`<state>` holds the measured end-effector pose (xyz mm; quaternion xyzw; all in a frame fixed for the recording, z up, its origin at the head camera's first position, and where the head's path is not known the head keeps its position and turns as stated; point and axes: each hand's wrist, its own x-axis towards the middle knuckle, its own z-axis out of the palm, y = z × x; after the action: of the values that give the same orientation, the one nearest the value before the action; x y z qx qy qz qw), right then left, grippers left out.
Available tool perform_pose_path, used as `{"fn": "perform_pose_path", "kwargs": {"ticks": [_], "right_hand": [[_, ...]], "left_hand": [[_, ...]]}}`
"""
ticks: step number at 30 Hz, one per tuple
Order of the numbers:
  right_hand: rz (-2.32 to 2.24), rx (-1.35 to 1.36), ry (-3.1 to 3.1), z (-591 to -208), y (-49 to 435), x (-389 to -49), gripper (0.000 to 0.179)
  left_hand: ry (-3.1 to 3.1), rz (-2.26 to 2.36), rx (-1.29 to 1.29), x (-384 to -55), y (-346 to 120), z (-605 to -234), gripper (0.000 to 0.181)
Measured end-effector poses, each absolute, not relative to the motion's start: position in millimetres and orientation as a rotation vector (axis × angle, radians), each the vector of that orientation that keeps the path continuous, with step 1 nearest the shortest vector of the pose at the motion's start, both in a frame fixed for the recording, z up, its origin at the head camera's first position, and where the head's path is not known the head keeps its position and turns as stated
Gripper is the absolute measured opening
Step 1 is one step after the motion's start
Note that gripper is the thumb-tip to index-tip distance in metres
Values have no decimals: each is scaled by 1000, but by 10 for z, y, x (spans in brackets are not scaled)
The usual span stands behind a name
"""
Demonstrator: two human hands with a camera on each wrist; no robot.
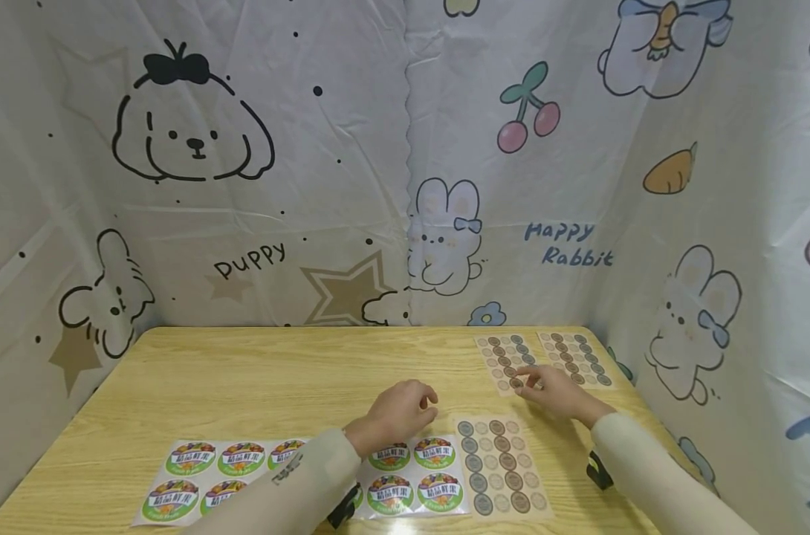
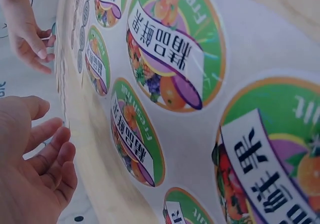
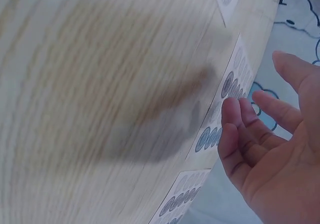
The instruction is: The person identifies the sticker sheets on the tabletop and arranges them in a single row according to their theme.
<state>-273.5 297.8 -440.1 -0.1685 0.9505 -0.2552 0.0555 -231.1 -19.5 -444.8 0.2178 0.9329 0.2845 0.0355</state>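
Observation:
My left hand (image 1: pixel 400 410) hangs over the table with its fingers loosely curled and nothing in them. Below it lie glossy fruit stickers (image 1: pixel 438 492), round and green-rimmed on white backing, partly hidden by my left forearm. In the left wrist view these stickers (image 2: pixel 172 49) fill the right side, beside the bent fingers. My right hand (image 1: pixel 553 391) hovers over the near end of a sheet of small round stickers (image 1: pixel 490 357) in brown, beige and teal. The right wrist view shows relaxed, slightly bent fingers (image 3: pixel 231 111) with no object between them, overlapping that sheet.
A similar small-sticker sheet (image 1: pixel 572 357) lies at the table's back right corner. Another one (image 1: pixel 501 468) sits near the front, right of the fruit stickers. Cartoon-printed cloth (image 1: pixel 351 163) hangs behind and along both sides of the wooden table (image 1: pixel 264 386).

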Motion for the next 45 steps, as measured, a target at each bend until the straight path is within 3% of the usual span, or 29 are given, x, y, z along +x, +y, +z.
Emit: {"fn": "perform_pose_path", "kwargs": {"ticks": [20,35,45], "right_hand": [[-681,-312,2978,-4562,3163,-3080,48],[-615,-237,2927,-4531,3079,-3091,47],[-700,-352,2904,-4535,2861,-3115,48]], "left_hand": [[2880,783,618,-2470,-199,-4452,25],[2858,787,615,-2497,-310,-4475,28],[2869,807,602,-2524,-397,-4535,26]]}}
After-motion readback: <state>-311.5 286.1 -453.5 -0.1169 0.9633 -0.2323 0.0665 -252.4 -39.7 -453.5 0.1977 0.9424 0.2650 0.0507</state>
